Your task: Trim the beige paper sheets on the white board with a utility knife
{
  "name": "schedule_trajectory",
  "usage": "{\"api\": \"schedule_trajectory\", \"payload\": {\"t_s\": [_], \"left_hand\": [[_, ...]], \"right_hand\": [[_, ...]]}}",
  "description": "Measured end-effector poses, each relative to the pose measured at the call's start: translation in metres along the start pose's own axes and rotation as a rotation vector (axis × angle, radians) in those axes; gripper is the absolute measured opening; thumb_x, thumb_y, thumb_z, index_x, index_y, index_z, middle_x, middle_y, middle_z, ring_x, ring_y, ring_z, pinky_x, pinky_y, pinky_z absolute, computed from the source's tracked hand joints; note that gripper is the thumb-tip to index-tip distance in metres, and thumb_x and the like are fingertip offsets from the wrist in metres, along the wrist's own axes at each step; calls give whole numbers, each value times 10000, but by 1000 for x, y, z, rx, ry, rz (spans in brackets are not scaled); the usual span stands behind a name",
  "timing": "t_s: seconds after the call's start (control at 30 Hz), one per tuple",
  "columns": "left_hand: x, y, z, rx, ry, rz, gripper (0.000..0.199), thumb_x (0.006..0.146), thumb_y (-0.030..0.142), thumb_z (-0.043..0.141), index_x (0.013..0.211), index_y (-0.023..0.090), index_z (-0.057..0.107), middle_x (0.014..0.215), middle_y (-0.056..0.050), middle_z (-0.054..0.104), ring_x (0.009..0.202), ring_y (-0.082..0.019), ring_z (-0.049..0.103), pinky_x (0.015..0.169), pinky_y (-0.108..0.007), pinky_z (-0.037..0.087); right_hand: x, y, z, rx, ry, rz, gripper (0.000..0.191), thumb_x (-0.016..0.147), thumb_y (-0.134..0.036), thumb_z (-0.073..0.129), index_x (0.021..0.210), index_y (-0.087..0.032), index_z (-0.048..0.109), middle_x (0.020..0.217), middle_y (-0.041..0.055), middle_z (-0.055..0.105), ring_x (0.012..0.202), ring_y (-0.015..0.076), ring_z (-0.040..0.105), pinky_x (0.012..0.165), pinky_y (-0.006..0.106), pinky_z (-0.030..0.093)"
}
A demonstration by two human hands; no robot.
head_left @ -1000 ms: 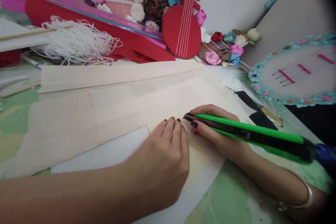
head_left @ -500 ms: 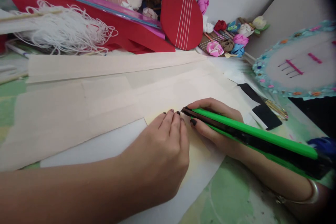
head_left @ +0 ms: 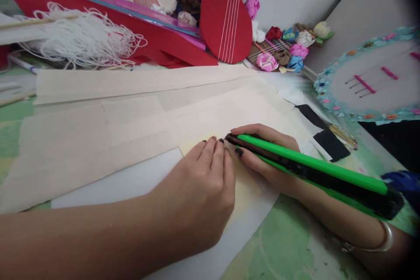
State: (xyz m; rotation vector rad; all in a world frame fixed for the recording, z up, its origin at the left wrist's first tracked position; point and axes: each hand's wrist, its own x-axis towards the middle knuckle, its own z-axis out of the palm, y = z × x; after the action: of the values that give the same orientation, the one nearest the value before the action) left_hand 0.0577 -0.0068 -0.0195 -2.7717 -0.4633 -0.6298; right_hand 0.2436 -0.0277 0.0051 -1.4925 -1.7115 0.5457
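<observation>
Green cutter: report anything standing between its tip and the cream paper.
Nothing visible stands between the tip of the green cutter, held in the right hand, and the cream paper. The left hand has its fingertips close beside that tip; whether they touch it cannot be told.

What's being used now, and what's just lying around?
Being used:
left hand, resting on the papers
right hand, holding the green cutter
cream sheet

Just lying about:
white string
red paper
black pieces
</observation>
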Motion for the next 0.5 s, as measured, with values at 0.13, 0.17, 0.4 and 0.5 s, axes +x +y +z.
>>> {"api": "schedule_trajectory", "payload": {"t_s": [0.13,0.17,0.4,0.5], "left_hand": [[1,0,1,-1,4,3,564,774,239,568,1184,-145,609,1202,-371,587,1133,-482,594,960,-538,515],[1,0,1,-2,7,1,562,774,240,568,1182,-145,611,1200,-371,588,1131,-480,596,957,-536,517],[-1,0,1,9,13,5,577,766,246,570,1185,-148,607,1198,-366,592,1126,-477,601,954,-531,520],[-1,0,0,14,11,5,577,766,246,566,1191,-143,606,1201,-360,595,1125,-474,603,956,-530,520]], "right_hand": [[-1,-1,-1,-13,3,6,211,793,-213,653,1001,-229,683,1000,25,764,907,189,725,782,292,593],[-1,-2,-1,-15,0,8,212,794,-209,649,1002,-232,683,1000,22,764,905,186,725,789,293,593],[1,-1,-1,-50,-18,-22,201,799,-206,641,994,-241,678,987,13,764,878,184,726,781,297,595],[1,2,-2,-51,-20,-52,199,802,-217,646,999,-222,681,981,19,765,869,175,726,778,277,591]]}}
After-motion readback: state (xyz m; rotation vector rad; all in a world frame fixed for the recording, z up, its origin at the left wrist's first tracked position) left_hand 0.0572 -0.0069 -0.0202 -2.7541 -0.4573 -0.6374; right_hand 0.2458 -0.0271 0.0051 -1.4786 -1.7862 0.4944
